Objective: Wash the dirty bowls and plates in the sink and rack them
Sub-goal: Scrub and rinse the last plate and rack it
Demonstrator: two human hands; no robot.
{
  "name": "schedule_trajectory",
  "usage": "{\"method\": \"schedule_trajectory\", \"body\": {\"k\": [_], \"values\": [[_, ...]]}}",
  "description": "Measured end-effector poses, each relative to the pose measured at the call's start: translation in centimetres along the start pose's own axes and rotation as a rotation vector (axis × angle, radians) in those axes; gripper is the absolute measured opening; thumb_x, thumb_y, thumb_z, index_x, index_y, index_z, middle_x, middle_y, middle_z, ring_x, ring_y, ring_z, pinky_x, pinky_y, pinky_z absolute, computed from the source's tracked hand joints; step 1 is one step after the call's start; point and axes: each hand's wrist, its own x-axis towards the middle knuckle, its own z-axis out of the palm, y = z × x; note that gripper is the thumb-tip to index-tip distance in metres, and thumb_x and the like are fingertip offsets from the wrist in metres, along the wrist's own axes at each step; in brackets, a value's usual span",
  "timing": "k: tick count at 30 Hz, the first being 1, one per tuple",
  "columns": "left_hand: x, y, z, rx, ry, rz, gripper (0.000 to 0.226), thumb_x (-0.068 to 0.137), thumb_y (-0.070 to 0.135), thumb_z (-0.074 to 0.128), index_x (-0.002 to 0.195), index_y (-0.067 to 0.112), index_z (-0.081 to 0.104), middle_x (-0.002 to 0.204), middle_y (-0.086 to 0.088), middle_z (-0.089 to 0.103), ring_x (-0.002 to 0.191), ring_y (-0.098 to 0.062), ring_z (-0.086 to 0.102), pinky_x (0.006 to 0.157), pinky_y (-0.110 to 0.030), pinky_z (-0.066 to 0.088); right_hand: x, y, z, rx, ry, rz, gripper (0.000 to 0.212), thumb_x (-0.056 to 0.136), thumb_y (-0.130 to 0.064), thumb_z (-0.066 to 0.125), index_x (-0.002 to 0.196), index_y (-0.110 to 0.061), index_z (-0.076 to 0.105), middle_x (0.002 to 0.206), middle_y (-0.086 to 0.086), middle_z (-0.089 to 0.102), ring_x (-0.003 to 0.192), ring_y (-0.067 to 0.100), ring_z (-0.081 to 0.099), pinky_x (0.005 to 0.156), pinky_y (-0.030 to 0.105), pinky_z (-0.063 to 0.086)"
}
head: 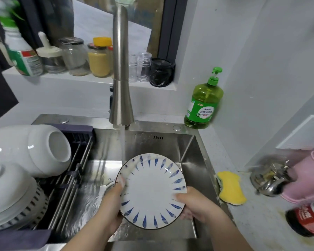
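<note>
Both hands were closed on one dish. The left hand (111, 201) pinched the near-left rim, thumb on the face and fingers behind; the right hand (194, 207) did the same at the near-right rim. Between them the blue-petalled plate (152, 191) was held tilted over the steel sink (192, 160), its far edge under the stream from the faucet (121, 73). It looked rigid glazed ceramic, wet and probably slick, and likely to chip if it hit the steel, so a two-sided rim grip with thumbs on top seemed right. To the left, white bowls (34, 151) lay racked on the roll-up drying rack (71, 187). The yellow sponge (231, 188) rested on the counter edge just beside the sink. The fingers behind the plate were hidden, as was the basin floor under it, so any remaining dishes could not be made out.
</note>
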Motion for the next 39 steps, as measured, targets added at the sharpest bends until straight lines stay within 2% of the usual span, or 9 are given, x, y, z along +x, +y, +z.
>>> {"method": "schedule_trajectory", "body": {"k": [2, 7, 14, 21, 27, 31, 35, 37, 39], "values": [[0.0, 0.2, -0.6, -0.002, 0.034, -0.024, 0.026, 0.097, 0.027, 0.040, 0.102, 0.012, 0.061, 0.082, -0.003, 0.073, 0.085, -0.022, 0.064, 0.067, -0.036, 0.048, 0.5, 0.3, 1.1, 0.102, 0.083, -0.049, 0.020, 0.091, -0.008, 0.045, 0.074, -0.007, 0.056, 0.039, -0.004, 0.052, 0.028, 0.006, 0.036, 0.036, 0.016, 0.027], [0.4, -0.9, -2.4, -0.068, 0.079, -0.059, 0.022, 0.091, 0.017, 0.050, 0.102, 0.002, 0.061, 0.093, -0.013, 0.071, 0.076, -0.023, 0.069, 0.062, -0.031, 0.052, 1.5, -0.3, 5.6, 0.273, 0.247, -0.055, 0.027, 0.092, -0.001, 0.039, 0.072, -0.006, 0.057, 0.048, 0.009, 0.050, 0.028, 0.012, 0.038, 0.034, 0.016, 0.030], [1.2, -1.6, -2.2, -0.101, 0.153, -0.192, 0.023, 0.092, -0.007, 0.036, 0.082, -0.011, 0.056, 0.045, -0.012, 0.062, 0.034, -0.016, 0.059, 0.033, -0.019, 0.046, 4.3, -1.9, 10.2, 0.417, 0.275, 0.013, 0.023, 0.088, 0.004, 0.037, 0.081, 0.000, 0.058, 0.035, 0.003, 0.048, 0.024, 0.012, 0.037, 0.033, 0.013, 0.030], [2.8, 1.7, -5.5, 0.102, 0.191, -0.250, 0.020, 0.089, -0.013, 0.039, 0.078, -0.004, 0.051, 0.046, -0.010, 0.061, 0.032, -0.013, 0.057, 0.028, -0.022, 0.044, 5.5, -2.7, 8.0, 0.403, 0.305, 0.069, 0.023, 0.088, 0.007, 0.038, 0.072, -0.006, 0.049, 0.053, 0.011, 0.050, 0.020, 0.010, 0.035, 0.029, 0.010, 0.025], [2.8, -0.1, -3.8, 0.062, 0.199, -0.052, 0.025, 0.084, -0.015, 0.041, 0.082, -0.002, 0.063, 0.054, -0.003, 0.068, 0.047, -0.012, 0.064, 0.042, -0.017, 0.050, 7.1, -2.2, 12.0, 0.511, 0.436, -0.061, 0.025, 0.086, 0.006, 0.035, 0.097, -0.001, 0.056, 0.072, 0.020, 0.057, 0.023, 0.015, 0.040, 0.029, 0.017, 0.033], [4.5, 1.2, -6.0, 0.152, 0.248, -0.002, 0.026, 0.083, -0.018, 0.041, 0.089, -0.001, 0.061, 0.060, -0.007, 0.066, 0.061, -0.025, 0.057, 0.045, -0.022, 0.049, 6.3, -2.8, 10.5, 0.457, 0.289, -0.045, 0.026, 0.087, 0.009, 0.035, 0.076, -0.005, 0.054, 0.048, 0.008, 0.056, 0.024, 0.011, 0.043, 0.029, 0.013, 0.031], [4.7, 1.5, -5.4, 0.074, 0.206, 0.020, 0.025, 0.085, -0.014, 0.042, 0.091, 0.001, 0.061, 0.078, -0.011, 0.065, 0.073, -0.024, 0.059, 0.056, -0.025, 0.053, 7.7, -3.4, 10.5, 0.476, 0.406, -0.091, 0.019, 0.083, 0.006, 0.038, 0.081, -0.006, 0.053, 0.043, 0.008, 0.054, 0.025, 0.014, 0.043, 0.030, 0.012, 0.029], [4.4, 0.5, -4.3, 0.038, 0.195, -0.013, 0.023, 0.085, -0.012, 0.044, 0.093, -0.002, 0.062, 0.072, -0.007, 0.067, 0.064, -0.017, 0.063, 0.057, -0.023, 0.051, 8.4, -3.2, 11.7, 0.481, 0.452, -0.091, 0.020, 0.079, -0.001, 0.045, 0.095, -0.003, 0.057, 0.067, 0.015, 0.062, 0.042, 0.018, 0.053, 0.035, 0.015, 0.036], [4.2, 0.5, -4.3, 0.048, 0.209, -0.047, 0.024, 0.084, -0.016, 0.043, 0.086, -0.002, 0.061, 0.057, -0.002, 0.065, 0.046, -0.008, 0.061, 0.044, -0.017, 0.050, 8.3, -2.9, 11.7, 0.474, 0.390, -0.051, 0.018, 0.084, 0.003, 0.044, 0.092, 0.000, 0.060, 0.061, 0.010, 0.062, 0.040, 0.014, 0.051, 0.035, 0.016, 0.036]]}}
